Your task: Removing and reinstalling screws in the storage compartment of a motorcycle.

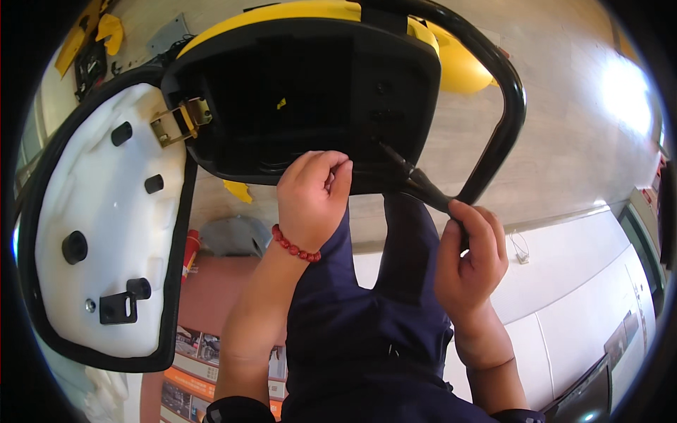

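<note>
In front of me is a black storage compartment (395, 77) of a yellow-bodied scooter. Its seat (106, 211) is flipped open to the left, with the white underside and black rubber feet facing up. My left hand (310, 194), wearing a red bead bracelet (293, 248), is at the compartment's near rim. Its fingers are pinched together, and what they hold, if anything, is hidden. A dark screwdriver (416, 176) is in my right hand (472, 257), gripped by the handle. The thin end points up and left over the near right corner of the compartment.
A brass-coloured hinge (182, 121) joins seat and compartment. The black grab rail (513, 106) curves round the right side. A small yellow scrap (281, 103) shows inside the compartment. Yellow panels (109, 32) lie at the far left, and a white cabinet (564, 282) stands at right.
</note>
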The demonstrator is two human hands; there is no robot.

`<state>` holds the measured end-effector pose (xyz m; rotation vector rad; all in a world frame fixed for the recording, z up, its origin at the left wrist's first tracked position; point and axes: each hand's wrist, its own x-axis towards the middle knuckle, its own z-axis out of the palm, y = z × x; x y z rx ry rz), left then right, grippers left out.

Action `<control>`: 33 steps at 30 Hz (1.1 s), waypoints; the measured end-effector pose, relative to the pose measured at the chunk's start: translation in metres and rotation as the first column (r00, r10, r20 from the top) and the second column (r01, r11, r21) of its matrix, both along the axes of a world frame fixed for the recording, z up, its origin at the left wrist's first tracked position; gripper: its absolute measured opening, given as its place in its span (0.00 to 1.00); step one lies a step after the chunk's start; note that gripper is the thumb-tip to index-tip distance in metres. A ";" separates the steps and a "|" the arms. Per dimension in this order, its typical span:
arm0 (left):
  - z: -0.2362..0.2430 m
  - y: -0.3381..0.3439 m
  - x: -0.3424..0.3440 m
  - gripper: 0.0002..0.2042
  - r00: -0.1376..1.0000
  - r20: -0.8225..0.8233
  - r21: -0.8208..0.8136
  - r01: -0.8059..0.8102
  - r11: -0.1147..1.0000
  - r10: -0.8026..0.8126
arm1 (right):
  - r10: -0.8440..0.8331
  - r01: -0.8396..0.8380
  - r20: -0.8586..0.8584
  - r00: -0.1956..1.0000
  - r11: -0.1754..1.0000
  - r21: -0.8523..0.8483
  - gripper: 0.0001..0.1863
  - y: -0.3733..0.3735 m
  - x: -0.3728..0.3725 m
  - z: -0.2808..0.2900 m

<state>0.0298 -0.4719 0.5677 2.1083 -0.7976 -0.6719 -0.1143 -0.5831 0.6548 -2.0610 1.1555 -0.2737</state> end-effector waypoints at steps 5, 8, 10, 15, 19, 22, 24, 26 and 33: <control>0.000 0.004 -0.021 0.03 0.983 -0.175 0.008 -0.046 0.999 0.047 | 0.068 -0.067 0.011 0.998 0.997 -0.047 0.12 -0.004 0.003 -0.009; -0.001 0.006 -0.028 0.03 0.959 -0.270 0.049 -0.074 0.996 0.085 | 0.089 -0.089 -0.008 0.996 0.996 -0.031 0.13 -0.004 0.008 -0.010; -0.005 0.008 -0.032 0.04 0.798 -0.557 0.104 -0.208 0.973 0.230 | 0.087 -0.088 -0.018 0.996 0.995 -0.047 0.13 -0.003 0.008 -0.011; 0.001 -0.003 -0.034 0.05 0.614 -0.732 0.148 -0.279 0.949 0.295 | 0.086 -0.088 -0.032 0.996 0.995 -0.051 0.12 -0.001 0.009 -0.012; 0.000 -0.004 -0.030 0.06 0.564 -0.775 0.168 -0.251 0.953 0.285 | 0.130 -0.134 -0.051 0.990 0.987 -0.092 0.13 -0.003 0.009 -0.017; 0.001 -0.005 -0.029 0.06 0.579 -0.772 0.144 -0.241 0.960 0.261 | 0.149 -0.155 -0.050 0.988 0.978 -0.142 0.13 -0.005 0.007 -0.017; -0.002 -0.002 -0.029 0.06 0.598 -0.762 0.136 -0.228 0.964 0.249 | 0.146 -0.152 -0.052 0.988 0.977 -0.149 0.13 -0.005 0.008 -0.014; -0.001 -0.002 -0.029 0.06 0.622 -0.748 0.123 -0.215 0.969 0.233 | 0.119 -0.132 -0.113 0.986 0.985 -0.107 0.13 -0.005 0.010 -0.009; -0.001 -0.003 -0.028 0.06 0.611 -0.754 0.122 -0.231 0.965 0.241 | 0.165 -0.172 -0.066 0.984 0.977 -0.129 0.13 -0.010 0.006 -0.010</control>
